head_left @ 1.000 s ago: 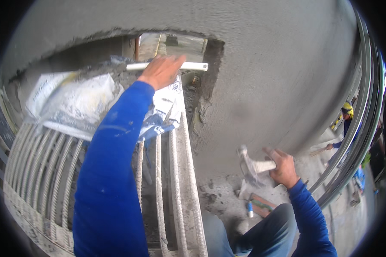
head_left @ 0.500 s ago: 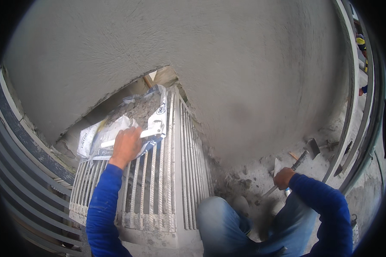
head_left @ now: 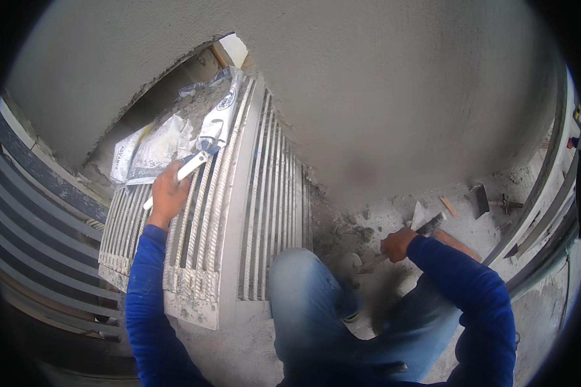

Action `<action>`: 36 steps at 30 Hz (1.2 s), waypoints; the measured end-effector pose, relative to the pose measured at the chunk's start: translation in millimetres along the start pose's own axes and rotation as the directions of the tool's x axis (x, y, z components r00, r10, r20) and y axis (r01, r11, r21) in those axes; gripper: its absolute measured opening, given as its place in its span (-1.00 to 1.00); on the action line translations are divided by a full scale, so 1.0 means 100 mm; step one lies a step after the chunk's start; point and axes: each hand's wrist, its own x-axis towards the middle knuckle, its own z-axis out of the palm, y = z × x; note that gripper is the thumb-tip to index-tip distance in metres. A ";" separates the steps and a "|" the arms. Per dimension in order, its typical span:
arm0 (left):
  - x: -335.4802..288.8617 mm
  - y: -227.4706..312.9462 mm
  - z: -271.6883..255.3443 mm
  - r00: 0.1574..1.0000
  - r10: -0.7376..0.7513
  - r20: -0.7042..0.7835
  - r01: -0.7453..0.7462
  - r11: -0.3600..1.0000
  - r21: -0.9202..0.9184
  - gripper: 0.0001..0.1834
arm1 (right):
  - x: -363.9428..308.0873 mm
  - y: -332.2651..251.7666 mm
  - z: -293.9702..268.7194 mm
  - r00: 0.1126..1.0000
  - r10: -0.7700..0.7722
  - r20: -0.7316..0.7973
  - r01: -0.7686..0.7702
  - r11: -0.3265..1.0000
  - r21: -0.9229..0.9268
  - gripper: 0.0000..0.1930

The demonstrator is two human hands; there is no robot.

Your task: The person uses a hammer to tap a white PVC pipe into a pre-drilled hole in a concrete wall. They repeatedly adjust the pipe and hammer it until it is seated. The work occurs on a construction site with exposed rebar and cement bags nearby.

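Observation:
My left hand [head_left: 169, 197] is closed around a slim white-handled tool [head_left: 192, 166], its far end near the edge of a torn white sack [head_left: 156, 153]. Grey mortar rubble [head_left: 197, 106] lies in the sack, which rests on a mortar-spattered slatted metal rack [head_left: 235, 200] of ribbed bars. Low on the right, my right hand [head_left: 399, 245] grips a long grey bar-shaped tool [head_left: 371, 263]; its exact kind is unclear. The bar slants over the floor beside my knee, partly hidden by the hand.
A grey plastered wall [head_left: 381, 103] rises ahead, with a ragged opening [head_left: 168, 80] behind the sack. On the rubble-strewn floor lie a dark flat blade [head_left: 479, 200], a wood scrap [head_left: 449, 206] and a reddish block [head_left: 457, 244]. Metal railings [head_left: 51, 248] stand at the left.
The view has shifted, so the rack and sack sit higher in it. The white-handled tool has turned to a steeper slant near the sack's edge. Both hands keep their grip.

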 end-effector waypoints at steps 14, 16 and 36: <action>0.04 0.09 -0.05 0.999 0.003 0.053 -0.003 1.000 0.005 -0.81 | 0.06 0.18 0.11 0.997 0.064 0.049 -0.069 0.993 0.100 -0.54; 0.04 0.05 -0.08 0.997 0.013 0.075 -0.012 1.000 -0.015 -0.84 | 0.05 0.13 0.07 0.998 0.032 0.062 -0.041 0.988 0.151 -0.54; 0.05 -0.01 -0.02 0.996 0.034 0.083 -0.030 0.998 -0.055 -0.90 | 0.03 0.29 0.08 0.995 0.081 0.049 -0.089 0.980 0.178 -0.55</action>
